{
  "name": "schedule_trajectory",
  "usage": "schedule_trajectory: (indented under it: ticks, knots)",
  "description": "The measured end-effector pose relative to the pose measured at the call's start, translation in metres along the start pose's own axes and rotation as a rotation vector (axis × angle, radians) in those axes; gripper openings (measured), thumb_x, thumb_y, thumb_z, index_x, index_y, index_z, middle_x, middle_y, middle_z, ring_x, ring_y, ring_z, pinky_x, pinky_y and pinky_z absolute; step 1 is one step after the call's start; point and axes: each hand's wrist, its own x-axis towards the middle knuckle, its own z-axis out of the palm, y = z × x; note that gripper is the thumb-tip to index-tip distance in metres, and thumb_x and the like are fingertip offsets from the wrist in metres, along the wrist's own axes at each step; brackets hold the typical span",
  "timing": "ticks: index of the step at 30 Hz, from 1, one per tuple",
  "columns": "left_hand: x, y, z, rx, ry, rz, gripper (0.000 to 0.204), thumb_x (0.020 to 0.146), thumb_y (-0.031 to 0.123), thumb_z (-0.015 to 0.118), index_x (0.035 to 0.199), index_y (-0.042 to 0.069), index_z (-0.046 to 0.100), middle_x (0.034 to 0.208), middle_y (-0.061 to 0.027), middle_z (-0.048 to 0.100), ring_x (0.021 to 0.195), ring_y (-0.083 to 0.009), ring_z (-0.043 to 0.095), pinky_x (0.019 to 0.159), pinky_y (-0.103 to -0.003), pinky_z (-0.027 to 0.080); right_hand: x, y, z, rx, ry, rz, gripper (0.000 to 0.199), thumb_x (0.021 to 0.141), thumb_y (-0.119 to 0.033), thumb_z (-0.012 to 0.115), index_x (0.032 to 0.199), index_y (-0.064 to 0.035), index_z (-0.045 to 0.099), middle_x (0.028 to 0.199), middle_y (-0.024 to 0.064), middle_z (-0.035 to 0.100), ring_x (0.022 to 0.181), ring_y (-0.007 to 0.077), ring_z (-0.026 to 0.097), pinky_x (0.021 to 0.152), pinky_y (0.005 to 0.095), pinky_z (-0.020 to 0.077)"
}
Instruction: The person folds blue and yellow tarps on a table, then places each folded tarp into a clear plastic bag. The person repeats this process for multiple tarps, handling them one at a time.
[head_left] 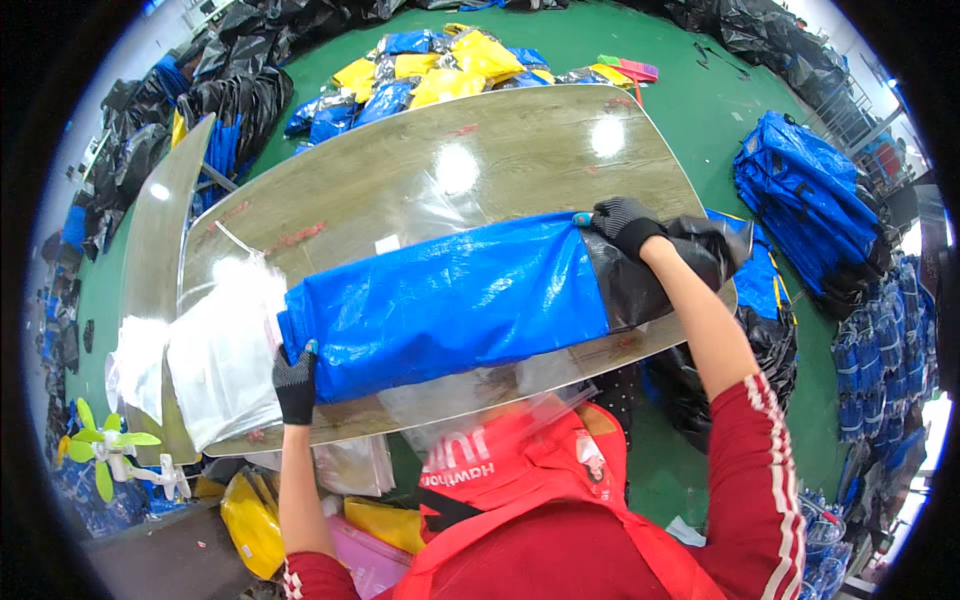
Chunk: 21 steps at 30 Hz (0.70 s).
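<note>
A long blue folded bag (440, 305) with a black end section (640, 275) lies across the glossy wooden table (500, 150). My left hand (295, 385), in a black glove, grips the bag's left end near the table's front edge. My right hand (625, 222), also gloved, holds the top edge where blue meets black. The black end hangs over the table's right edge. A clear plastic sleeve (490, 395) lies under the bag toward me.
A stack of clear plastic bags (215, 345) sits at the table's left end. Yellow and blue packed bags (430, 70) lie on the green floor beyond. Blue bags (805, 185) pile at the right, black sacks (235, 100) at the left. A small green fan (110, 450) stands lower left.
</note>
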Motion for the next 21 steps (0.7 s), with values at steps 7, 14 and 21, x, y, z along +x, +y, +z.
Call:
schedule_trajectory:
  ticks: [7,14,21]
  knots:
    - [0.021,0.194,0.012,0.654,0.143,0.609,0.065,0.081,0.018,0.060,0.141,0.008,0.040,0.144,-0.0206,0.040,0.133,-0.0368,0.038,0.108,-0.053,0.026,-0.016,-0.010,0.009,-0.052,0.036,0.127,0.065,0.081,-0.070,0.047,0.108,-0.0150,0.070,0.110,0.0159,0.067,0.103,0.0358,0.063,0.088,0.0494,0.0482]
    - [-0.015,0.282,0.156,0.157,-0.391,0.961,0.077,0.074,0.060,0.063,0.131,0.009,0.049,0.143,-0.0227,0.039,0.135,-0.0447,0.029,0.110,-0.061,0.018,-0.082,-0.004,-0.037,-0.473,0.551,-0.204,0.046,0.082,-0.050,0.060,0.113,-0.0153,0.062,0.116,0.0147,0.061,0.104,0.0331,0.059,0.089,0.0453,0.0458]
    - [-0.009,0.301,0.187,0.026,-0.419,1.137,0.078,0.077,0.063,0.057,0.131,0.009,0.048,0.142,-0.0271,0.037,0.133,-0.0478,0.030,0.109,-0.063,0.016,-0.115,0.096,-0.020,0.120,0.277,-0.023,0.046,0.094,-0.045,0.047,0.132,-0.0202,0.053,0.130,0.0152,0.054,0.120,0.0339,0.051,0.100,0.0416,0.0404]
